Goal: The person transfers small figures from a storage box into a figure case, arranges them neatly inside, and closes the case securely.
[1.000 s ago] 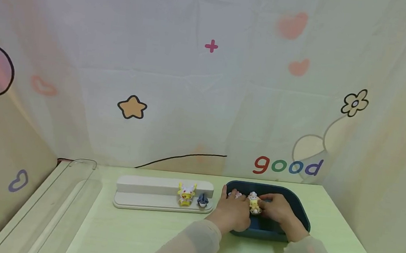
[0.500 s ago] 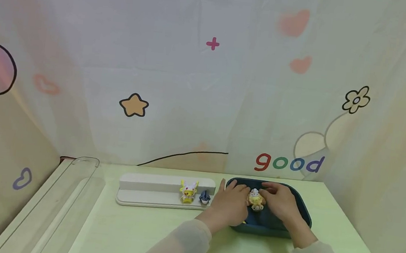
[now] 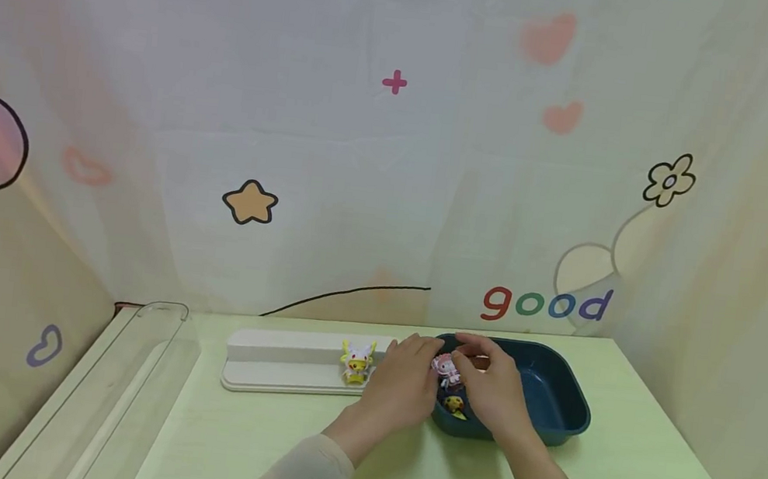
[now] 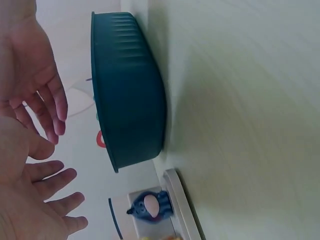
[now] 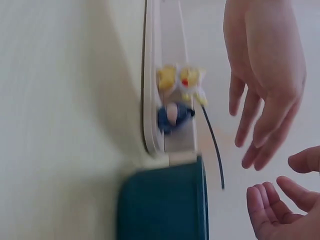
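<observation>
My left hand [image 3: 405, 374] hangs in the air at the left end of the dark blue bin [image 3: 560, 398], palm down with fingers extended. My right hand [image 3: 491, 387] is over the bin's left half, thumb and fingers apart. In both wrist views the hands face each other above the rim, with nothing between their fingers. Inside the bin lie a pink-and-white toy figure [image 3: 445, 368] and a yellow-and-black one [image 3: 455, 405]. Something brown [image 3: 481, 364] shows between my right thumb and fingers in the head view.
A white stepped stand [image 3: 265, 371] is left of the bin, bearing a yellow figure in white [image 3: 357, 363] and a dark blue figure [image 4: 150, 206], which my left hand covers in the head view. A clear long case [image 3: 121, 399] lies along the table's left side.
Both hands have lifted and shifted left; my left hand now covers the stand's right end. The cream-and-brown figure my hands were touching in the bin is now mostly hidden behind my right hand.
</observation>
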`<state>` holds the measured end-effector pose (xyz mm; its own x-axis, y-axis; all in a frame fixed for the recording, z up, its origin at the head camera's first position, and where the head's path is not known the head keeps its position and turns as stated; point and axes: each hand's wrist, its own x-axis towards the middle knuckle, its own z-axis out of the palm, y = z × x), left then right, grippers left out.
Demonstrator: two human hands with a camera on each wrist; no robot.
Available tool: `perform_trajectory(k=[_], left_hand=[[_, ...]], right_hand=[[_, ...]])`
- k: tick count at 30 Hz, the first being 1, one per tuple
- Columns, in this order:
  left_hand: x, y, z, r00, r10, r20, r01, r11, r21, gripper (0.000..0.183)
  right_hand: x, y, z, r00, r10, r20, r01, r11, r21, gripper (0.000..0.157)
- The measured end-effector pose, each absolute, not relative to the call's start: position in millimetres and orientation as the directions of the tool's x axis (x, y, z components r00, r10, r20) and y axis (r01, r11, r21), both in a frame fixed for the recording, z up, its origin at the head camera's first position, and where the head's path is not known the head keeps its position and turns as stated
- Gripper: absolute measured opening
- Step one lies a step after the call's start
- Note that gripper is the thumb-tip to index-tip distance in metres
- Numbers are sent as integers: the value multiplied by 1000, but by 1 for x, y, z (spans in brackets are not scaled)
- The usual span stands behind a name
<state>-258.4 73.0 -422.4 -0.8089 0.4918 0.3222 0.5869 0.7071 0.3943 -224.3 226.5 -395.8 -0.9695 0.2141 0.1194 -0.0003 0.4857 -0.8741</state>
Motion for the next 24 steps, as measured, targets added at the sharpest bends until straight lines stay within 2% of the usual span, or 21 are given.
perform_trajectory(k=[10,20,24], left_hand=[[-242,35,-431,-828,396,397,559,633,535,45],[-238,0,-442,-879,318,356,477,598,644,52],[-238,-12,-448,-904,265,335,427,588,686,58]], right_hand=[[-214,187,-416,-977,182,114,-57,295,-954,34],[-208,153,-434,-994,53,96,-85,172,-981,49],[-210,143,-441,-998,13,61,-59,123,-991,57]])
